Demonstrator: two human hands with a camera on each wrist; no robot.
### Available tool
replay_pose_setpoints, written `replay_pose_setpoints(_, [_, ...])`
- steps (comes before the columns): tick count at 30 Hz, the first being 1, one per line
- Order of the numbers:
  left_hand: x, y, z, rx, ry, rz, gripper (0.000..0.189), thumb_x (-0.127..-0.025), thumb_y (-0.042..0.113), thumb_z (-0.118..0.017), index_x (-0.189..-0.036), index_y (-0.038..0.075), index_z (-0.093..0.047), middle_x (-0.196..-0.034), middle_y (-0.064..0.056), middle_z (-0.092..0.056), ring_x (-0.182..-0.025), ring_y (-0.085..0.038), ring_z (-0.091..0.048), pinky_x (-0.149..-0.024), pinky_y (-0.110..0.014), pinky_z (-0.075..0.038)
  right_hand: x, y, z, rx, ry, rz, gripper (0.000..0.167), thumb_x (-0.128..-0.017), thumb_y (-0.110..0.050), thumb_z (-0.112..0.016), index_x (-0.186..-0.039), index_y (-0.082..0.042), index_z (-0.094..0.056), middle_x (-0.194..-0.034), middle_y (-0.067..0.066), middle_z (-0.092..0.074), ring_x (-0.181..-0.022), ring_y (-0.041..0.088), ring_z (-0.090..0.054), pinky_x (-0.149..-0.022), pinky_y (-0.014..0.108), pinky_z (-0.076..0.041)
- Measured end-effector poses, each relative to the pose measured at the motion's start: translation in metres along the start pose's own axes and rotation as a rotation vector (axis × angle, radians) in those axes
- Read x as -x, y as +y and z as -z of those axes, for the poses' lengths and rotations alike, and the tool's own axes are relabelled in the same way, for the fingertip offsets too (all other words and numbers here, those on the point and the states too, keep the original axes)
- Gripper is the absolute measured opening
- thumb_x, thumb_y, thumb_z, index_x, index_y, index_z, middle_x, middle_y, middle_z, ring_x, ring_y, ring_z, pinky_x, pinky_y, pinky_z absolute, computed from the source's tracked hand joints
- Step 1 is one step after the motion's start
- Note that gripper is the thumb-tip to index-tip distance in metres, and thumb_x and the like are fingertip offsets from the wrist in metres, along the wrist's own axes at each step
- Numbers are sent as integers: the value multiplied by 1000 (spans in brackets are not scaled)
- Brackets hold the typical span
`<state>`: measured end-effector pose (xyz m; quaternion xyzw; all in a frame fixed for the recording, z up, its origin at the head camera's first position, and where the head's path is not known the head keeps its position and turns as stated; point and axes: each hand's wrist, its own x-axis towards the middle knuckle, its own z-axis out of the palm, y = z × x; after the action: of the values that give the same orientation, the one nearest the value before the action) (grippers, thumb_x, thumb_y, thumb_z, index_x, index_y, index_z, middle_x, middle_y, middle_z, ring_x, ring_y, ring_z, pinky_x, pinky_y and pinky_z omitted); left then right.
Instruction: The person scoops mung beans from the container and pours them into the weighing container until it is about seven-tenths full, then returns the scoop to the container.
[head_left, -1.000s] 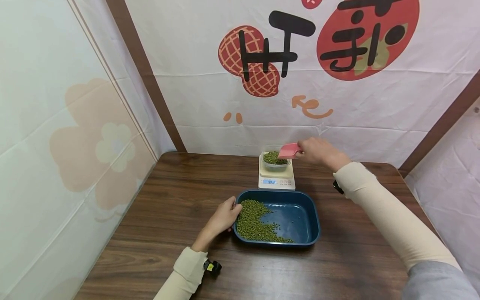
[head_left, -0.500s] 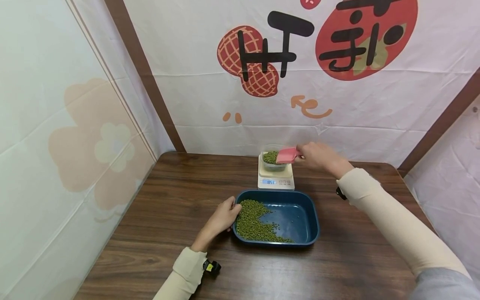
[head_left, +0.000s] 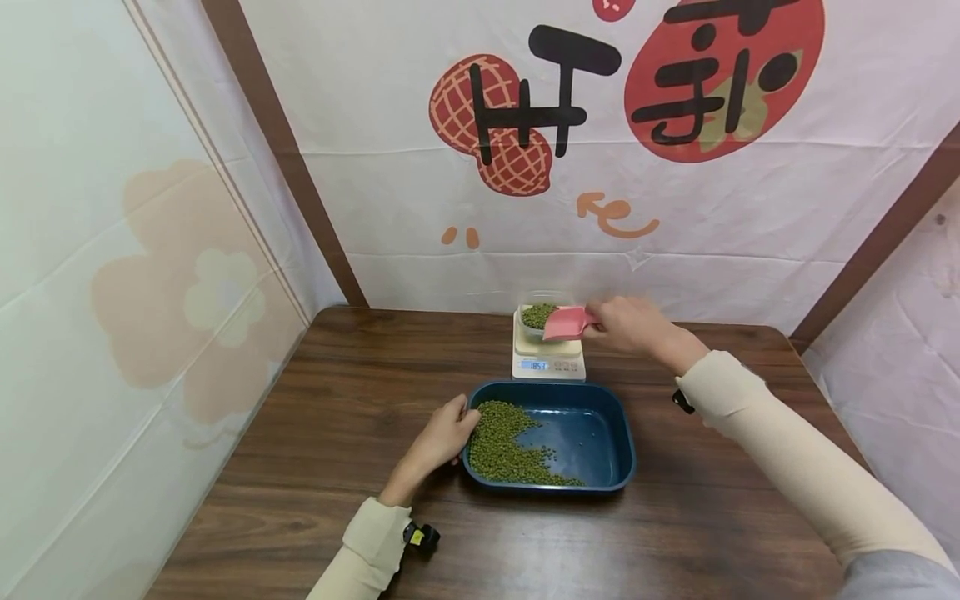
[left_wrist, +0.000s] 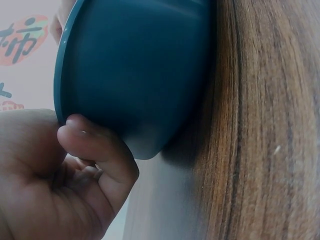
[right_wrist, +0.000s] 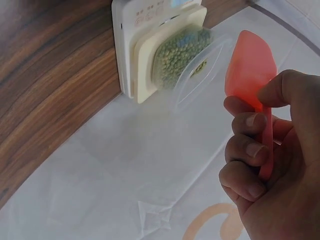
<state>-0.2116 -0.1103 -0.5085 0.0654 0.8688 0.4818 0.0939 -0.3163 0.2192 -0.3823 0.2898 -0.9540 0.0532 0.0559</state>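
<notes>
My left hand [head_left: 442,432] grips the left end of a dark blue tray [head_left: 588,442]. In the left wrist view its thumb lies at the rim and its fingers curl against the outer wall. Small green beans [head_left: 504,446] are heaped in the tray's left part. My right hand [head_left: 630,323] holds a pink scoop [head_left: 566,324] by its handle, fingers wrapped round it in the right wrist view. From the head the scoop overlaps the right side of a clear plastic container [head_left: 534,332] of green beans; in the right wrist view it appears apart from the container.
Beneath the container is a white kitchen scale [head_left: 525,371] with a lit display [head_left: 534,365], directly behind the tray. The wooden table [head_left: 360,433] ends at a printed cloth backdrop [head_left: 405,283]. Another cloth wall [head_left: 172,375] runs along the left.
My right hand has drawn the scoop slightly toward me and left in the head view, lower over the container. My left hand keeps its grip on the tray. The view has shifted a little.
</notes>
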Motion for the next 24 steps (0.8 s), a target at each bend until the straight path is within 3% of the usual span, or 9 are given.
replay_pose_setpoints(9, [-1, -1, 0, 3, 10, -1, 25, -109, 17, -45, -84, 11, -42, -60, -1, -44, -43, -16, -47, -43, -26, -44, 9, -13, -2, -19, 19, 46, 15, -99, -22, -71, -100, -9, -66, -69, 0, -50, -64, 18, -48, -59, 30, -36])
replay_pose_setpoints(24, [-1, 0, 0, -1, 8, -5, 26, -109, 16, -45, -84, 10, -43, -61, -1, -45, -43, -16, -47, -42, -27, -45, 34, -25, 1, -8, 81, 117, 16, -97, -17, -66, -84, -13, -57, -66, -4, -41, -56, 14, -37, -55, 29, -27])
